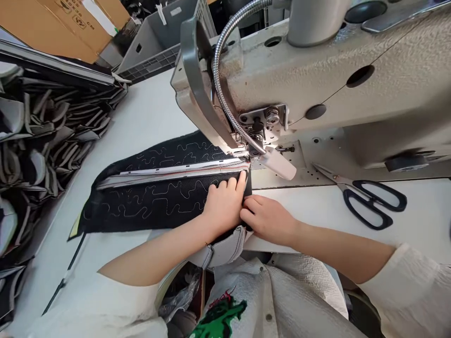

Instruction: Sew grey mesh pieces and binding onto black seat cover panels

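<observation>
A black fabric panel with wavy pale stitching lies under the head of a sewing machine. Along its middle runs a white and grey strip with a red line, leading up to the needle area. My left hand presses on the panel near its right end, index finger stretched toward the presser foot and the other fingers bent. Beside it, my right hand grips the panel's right edge between thumb and curled fingers. The panel's near part folds over the table edge, showing a grey padded underside.
Black-handled scissors lie right of my hands. A flexible metal lamp neck curves down near the needle. Stacked padded pieces crowd the left side. Behind stand a grey crate and a cardboard box.
</observation>
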A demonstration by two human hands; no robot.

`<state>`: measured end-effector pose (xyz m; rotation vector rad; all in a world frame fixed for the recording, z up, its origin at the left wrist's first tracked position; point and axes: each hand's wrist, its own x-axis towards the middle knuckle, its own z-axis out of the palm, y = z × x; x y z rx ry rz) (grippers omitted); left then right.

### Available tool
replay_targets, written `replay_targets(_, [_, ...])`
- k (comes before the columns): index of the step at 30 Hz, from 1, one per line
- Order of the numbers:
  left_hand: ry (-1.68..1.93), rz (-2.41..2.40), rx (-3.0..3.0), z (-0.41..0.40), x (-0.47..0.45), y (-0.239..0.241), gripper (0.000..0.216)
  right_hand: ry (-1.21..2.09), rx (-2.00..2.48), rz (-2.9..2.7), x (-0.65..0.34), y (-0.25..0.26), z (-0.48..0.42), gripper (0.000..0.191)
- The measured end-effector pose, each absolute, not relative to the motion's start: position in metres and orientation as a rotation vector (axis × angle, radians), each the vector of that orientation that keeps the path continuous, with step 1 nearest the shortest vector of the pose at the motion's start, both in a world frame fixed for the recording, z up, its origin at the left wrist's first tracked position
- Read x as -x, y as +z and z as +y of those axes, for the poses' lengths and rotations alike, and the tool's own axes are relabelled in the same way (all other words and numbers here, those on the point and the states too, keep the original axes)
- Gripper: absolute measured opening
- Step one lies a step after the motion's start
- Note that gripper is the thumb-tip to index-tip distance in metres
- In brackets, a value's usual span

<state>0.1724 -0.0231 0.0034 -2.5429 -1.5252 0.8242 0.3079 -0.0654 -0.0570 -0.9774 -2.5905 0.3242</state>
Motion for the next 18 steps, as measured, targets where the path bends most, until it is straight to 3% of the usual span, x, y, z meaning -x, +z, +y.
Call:
replay_targets(11, [1.023,-1.555,2.695,0.004,-0.16,0.024,0.073,0.194,0.854,-2.494,-0.305,-0.07,-0.07,0.023])
replay_targets(18, [0.853,-1.786,2.995,0.011,-0.157,0.019,0.073,0.147,0.785,-2.502,-0.313,-0.067,-0.068,0.022])
